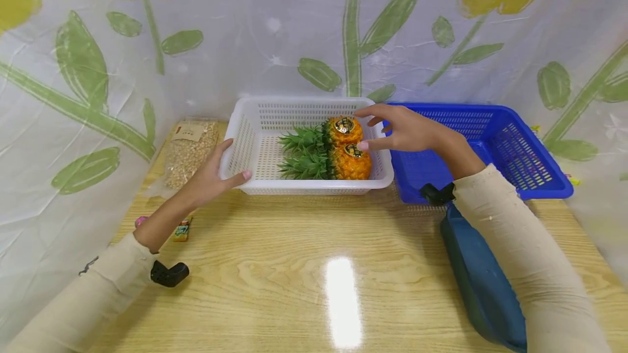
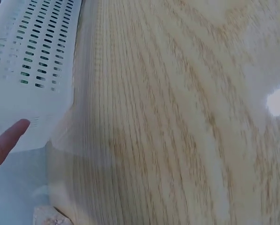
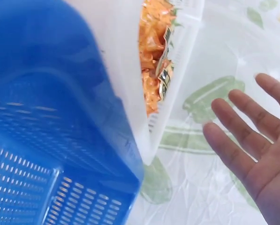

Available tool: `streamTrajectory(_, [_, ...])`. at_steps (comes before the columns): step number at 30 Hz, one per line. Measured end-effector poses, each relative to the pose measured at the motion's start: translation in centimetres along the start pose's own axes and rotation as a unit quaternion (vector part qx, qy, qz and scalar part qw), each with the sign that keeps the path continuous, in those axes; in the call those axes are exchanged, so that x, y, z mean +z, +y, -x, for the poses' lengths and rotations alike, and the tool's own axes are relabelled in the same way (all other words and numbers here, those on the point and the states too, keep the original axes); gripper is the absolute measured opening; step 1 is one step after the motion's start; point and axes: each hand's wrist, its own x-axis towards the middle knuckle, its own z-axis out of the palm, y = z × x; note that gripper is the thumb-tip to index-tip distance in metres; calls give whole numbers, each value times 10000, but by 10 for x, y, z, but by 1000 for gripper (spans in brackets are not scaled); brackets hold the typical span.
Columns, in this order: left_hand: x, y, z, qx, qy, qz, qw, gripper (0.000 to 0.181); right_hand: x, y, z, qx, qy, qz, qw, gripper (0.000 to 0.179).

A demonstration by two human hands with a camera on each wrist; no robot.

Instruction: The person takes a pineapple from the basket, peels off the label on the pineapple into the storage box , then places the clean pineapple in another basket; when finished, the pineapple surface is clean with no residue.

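Observation:
A white perforated plastic basket (image 1: 314, 184) stands near the back of the table. In its right half lie two orange pineapples (image 1: 354, 165) side by side, with gold-and-black labels and green leafy crowns (image 1: 305, 152) pointing left. My left hand (image 1: 208, 176) is at the basket's left end, its straight thumb by the front corner and its fingers along the outer side. Over the right end reaches my right hand (image 1: 407, 129), fingers spread, overlapping the pineapples' edge in the head view. The right wrist view shows those fingers apart, with nothing between them.
A blue perforated basket (image 1: 515, 124) stands right of the white one, under my right forearm. In front of it sits a dark teal basin (image 1: 478, 282). On the left are a clear bag of pale grains (image 1: 188, 151) and a small colourful packet (image 1: 181, 230). A flowered curtain hangs behind.

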Motion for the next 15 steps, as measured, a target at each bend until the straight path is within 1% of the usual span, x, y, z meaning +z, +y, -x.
streamTrajectory(6, [1, -4, 1, 8, -45, 374, 9993, 109, -6, 2, -19, 286, -275, -7, 9992, 74])
streamTrajectory(11, [2, -5, 1, -48, 10, 362, 9993, 113, -12, 8, -33, 410, -435, -131, 9981, 73])
streamTrajectory(15, [3, -5, -1, -17, 17, 461, 9989, 113, -15, 9, -42, 579, -522, -160, 9968, 74])
